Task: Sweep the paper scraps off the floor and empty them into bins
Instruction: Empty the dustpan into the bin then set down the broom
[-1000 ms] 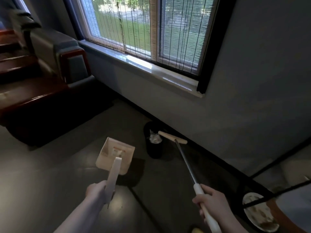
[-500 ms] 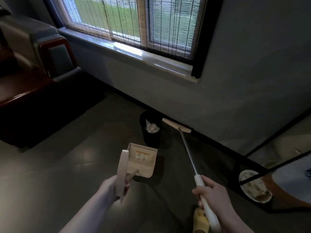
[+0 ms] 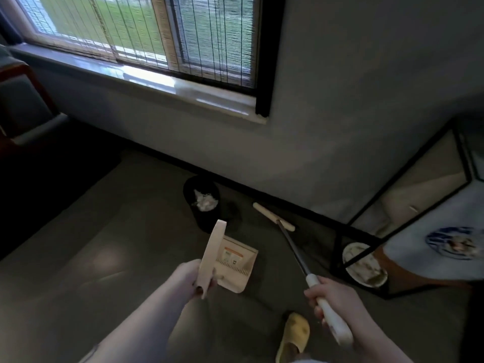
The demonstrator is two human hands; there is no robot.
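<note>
My left hand (image 3: 195, 280) grips the flat white handle of a cream dustpan (image 3: 235, 263), whose pan hangs low over the floor just in front of me. My right hand (image 3: 330, 297) grips the white grip of a broom (image 3: 293, 247); its dark shaft runs forward to a cream head (image 3: 273, 216) near the wall's base. A small black bin (image 3: 203, 203) stands by the wall, left of the broom head, with white paper scraps (image 3: 205, 201) inside it.
A window with blinds fills the wall above. A dark sofa (image 3: 23, 111) sits at the left. At right stands a black-framed table (image 3: 366, 247) with a round bowl (image 3: 364, 265) beneath it. A yellow slipper (image 3: 294, 336) is on my foot near the broom grip.
The dustpan has swung back from beside the bin toward me and now hangs nearer my left hand. The view has shifted right; the broom head lies further right of the bin.
</note>
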